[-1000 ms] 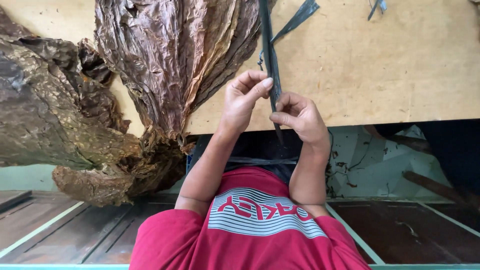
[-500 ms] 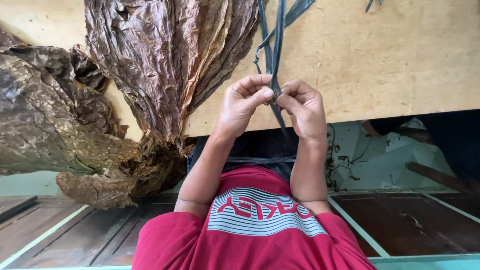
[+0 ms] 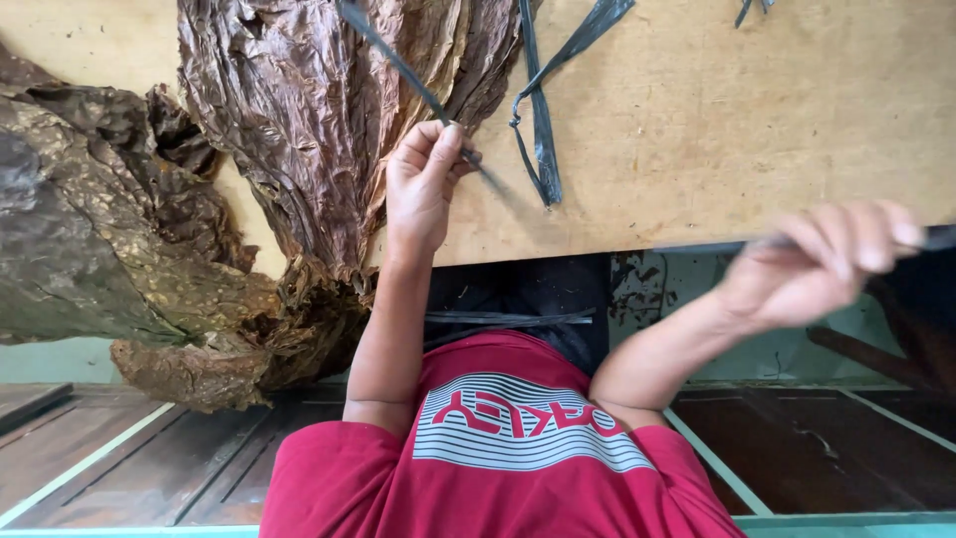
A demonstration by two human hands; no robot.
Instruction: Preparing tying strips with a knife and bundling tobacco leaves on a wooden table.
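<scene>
With the left hand (image 3: 423,184) pinched shut on a thin dark plastic strip (image 3: 398,62) at twelve o'clock on the pale wooden desk (image 3: 757,130), and the blurred right hand (image 3: 822,261) closed on its far end at three o'clock, an even, steady pull should keep it from snapping beside the wrinkled brown dried leaves (image 3: 319,120).

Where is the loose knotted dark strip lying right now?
In the head view, the knotted dark strip lies on the wooden board, top centre, just right of the dried brown leaves and beside the left hand.
</scene>
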